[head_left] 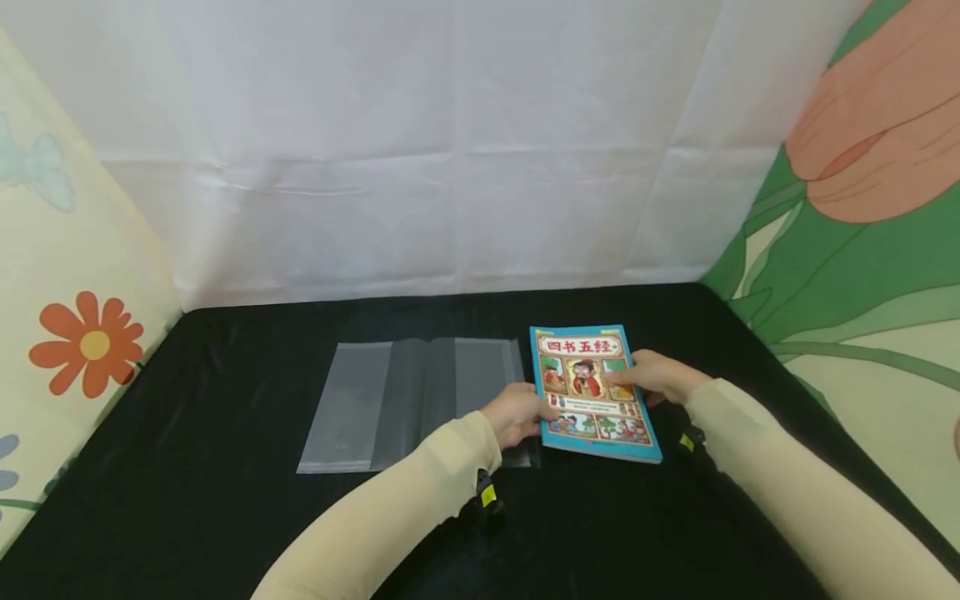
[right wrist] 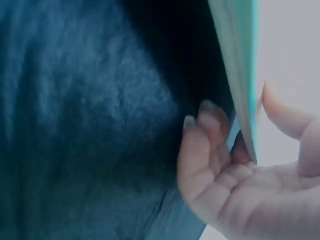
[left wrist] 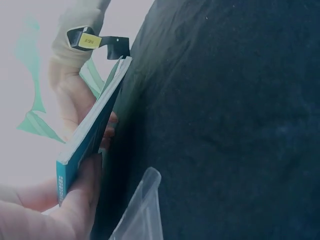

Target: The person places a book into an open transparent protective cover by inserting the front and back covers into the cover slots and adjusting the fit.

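Note:
A blue-bordered picture book with Chinese characters on its cover is held by both hands at the right of the table. My left hand grips its spine side, thumb on the cover and fingers beneath. At the opposite edge my right hand pinches it, thumb on top and fingers curled under, as the right wrist view also shows. In the left wrist view the book stands off the black cloth, closed. Left of it lies a clear plastic book cover, spread open flat; my left forearm and hand hide part of it.
Black cloth covers the table. A white curtain hangs behind it, with a flower-printed panel at left and another printed panel at right. Each wrist wears a small black camera.

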`<state>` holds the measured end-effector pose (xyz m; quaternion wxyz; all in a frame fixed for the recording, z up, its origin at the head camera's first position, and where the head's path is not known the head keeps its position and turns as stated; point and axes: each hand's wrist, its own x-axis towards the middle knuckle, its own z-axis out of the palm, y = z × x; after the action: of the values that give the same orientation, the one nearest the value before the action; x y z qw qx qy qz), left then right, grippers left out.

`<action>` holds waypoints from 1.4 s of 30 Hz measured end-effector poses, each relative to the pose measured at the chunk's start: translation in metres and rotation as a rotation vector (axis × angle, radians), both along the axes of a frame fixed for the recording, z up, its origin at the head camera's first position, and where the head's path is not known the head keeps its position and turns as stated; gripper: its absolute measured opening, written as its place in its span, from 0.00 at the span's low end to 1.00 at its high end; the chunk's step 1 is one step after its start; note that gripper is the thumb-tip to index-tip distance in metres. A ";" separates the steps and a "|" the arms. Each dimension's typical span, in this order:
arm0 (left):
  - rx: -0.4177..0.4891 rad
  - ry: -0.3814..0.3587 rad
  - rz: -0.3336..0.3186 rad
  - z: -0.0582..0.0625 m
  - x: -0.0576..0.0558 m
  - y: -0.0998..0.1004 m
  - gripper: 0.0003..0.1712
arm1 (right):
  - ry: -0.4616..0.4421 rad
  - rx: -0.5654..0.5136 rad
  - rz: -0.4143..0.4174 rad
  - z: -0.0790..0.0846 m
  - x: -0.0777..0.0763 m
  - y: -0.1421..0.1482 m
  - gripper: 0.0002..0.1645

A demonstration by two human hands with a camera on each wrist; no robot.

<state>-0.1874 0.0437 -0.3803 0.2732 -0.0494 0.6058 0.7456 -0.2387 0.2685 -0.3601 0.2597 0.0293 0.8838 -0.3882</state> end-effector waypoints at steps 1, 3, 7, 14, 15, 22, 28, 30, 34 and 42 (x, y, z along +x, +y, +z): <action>0.003 0.002 0.004 0.001 0.001 -0.001 0.16 | 0.005 -0.030 -0.011 0.000 0.000 0.000 0.27; 0.004 0.005 0.006 0.002 0.002 -0.002 0.16 | 0.007 -0.096 -0.036 0.000 0.002 -0.001 0.26; 0.005 0.014 0.011 0.003 0.003 -0.004 0.17 | -0.008 -0.221 -0.079 0.000 0.006 -0.003 0.26; 0.006 0.019 0.007 0.006 0.007 -0.013 0.16 | -0.022 -0.295 -0.107 0.006 0.011 -0.007 0.27; 0.006 0.022 0.003 0.006 0.008 -0.014 0.16 | -0.020 -0.296 -0.105 0.007 0.011 -0.007 0.27; 0.025 0.048 -0.012 0.010 0.011 -0.018 0.16 | 0.000 -0.306 -0.104 0.011 0.015 -0.006 0.27; 0.035 0.058 -0.011 0.014 0.014 -0.020 0.16 | 0.020 -0.352 -0.134 0.013 0.020 -0.008 0.29; 0.039 0.058 -0.009 0.015 0.015 -0.021 0.16 | 0.037 -0.361 -0.146 0.014 0.022 -0.009 0.30; 0.049 0.053 -0.008 0.016 0.016 -0.022 0.16 | 0.063 -0.370 -0.160 0.015 0.025 -0.011 0.30; 0.052 0.058 0.004 0.018 0.019 -0.026 0.16 | 0.065 -0.358 -0.161 0.019 0.028 -0.015 0.32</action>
<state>-0.1686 0.0174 -0.3624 0.2550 -0.0219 0.5939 0.7628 -0.2108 0.2535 -0.3408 0.2000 0.0404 0.8033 -0.5595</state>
